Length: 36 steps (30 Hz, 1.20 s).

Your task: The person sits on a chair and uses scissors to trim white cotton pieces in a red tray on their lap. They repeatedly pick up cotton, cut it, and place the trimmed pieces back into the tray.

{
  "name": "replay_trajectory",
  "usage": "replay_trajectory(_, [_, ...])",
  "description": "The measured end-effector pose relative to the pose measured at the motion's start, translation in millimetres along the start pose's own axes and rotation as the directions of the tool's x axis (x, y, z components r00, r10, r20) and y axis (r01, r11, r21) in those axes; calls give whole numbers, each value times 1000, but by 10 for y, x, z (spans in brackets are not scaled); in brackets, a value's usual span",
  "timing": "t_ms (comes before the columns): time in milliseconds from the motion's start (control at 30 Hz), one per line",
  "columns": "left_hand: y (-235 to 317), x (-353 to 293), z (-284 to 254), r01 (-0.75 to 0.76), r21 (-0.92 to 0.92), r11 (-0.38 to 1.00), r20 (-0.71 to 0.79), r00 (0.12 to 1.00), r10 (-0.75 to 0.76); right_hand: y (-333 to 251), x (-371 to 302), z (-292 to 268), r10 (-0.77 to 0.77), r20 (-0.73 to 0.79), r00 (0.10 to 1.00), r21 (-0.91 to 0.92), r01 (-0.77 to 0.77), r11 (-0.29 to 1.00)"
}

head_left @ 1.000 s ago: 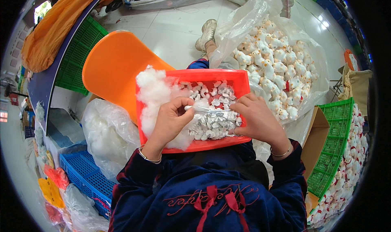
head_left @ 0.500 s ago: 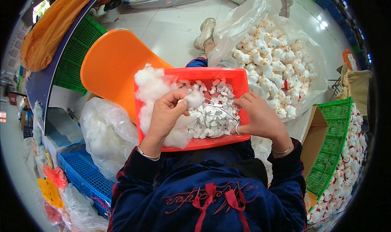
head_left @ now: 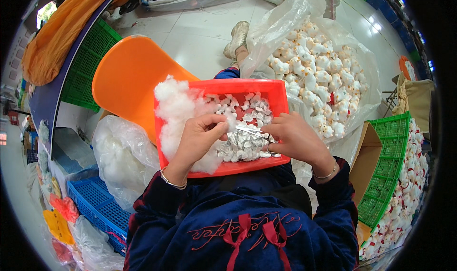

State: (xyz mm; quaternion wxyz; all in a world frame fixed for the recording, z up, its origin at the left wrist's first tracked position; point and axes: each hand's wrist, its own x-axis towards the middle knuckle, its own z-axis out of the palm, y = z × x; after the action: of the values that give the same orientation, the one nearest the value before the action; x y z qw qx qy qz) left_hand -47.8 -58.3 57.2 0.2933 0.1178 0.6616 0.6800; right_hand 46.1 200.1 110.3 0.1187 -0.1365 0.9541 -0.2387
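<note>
At 12 o'clock, pale tiled floor [head_left: 202, 33] extends toward translucent plastic sheeting [head_left: 200, 0]. At 2 o'clock, an open clear plastic bag [head_left: 285, 25] contains white plush pieces [head_left: 309, 83] with orange-yellow spots. At 3 o'clock, beige cloth [head_left: 418, 102] appears near the rim; toward 4 o'clock, a cardboard box [head_left: 366, 154] stands beside a green mesh crate [head_left: 384, 173], flanked outwardly by red-and-white plush pieces [head_left: 400, 209]. At 8 o'clock, a yellow packet [head_left: 58, 225] lies near a blue lattice crate [head_left: 97, 197]. At 10 o'clock, an orange moulded chair [head_left: 128, 80] adjoins another green crate [head_left: 90, 59]; orange fabric [head_left: 62, 45] drapes a blue-purple panel [head_left: 45, 99].
</note>
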Motion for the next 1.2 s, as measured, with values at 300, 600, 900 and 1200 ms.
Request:
replay_trajectory(300, [-14, -27, -38, -51, 162, 985, -32, 998, 57, 111, -71, -128, 32, -107, 994, 69, -25, 997])
replay_trajectory(600, [9, -73, -39, -79, 179, 981, -56, 994, 91, 17, 12, -67, 51, 65, 997, 64, -55, 996])
replay_trajectory(900, [2, -53, -51, 48, 68, 997, 53, 997, -52, -7, 38, 30, -1, 68, 998, 34, -2, 999])
replay_trajectory(1200, [-33, -28, -66, 68, -145, 987, -2, 998, -69, -23, -34, -39, -29, -167, 986, 15, 32, 999])
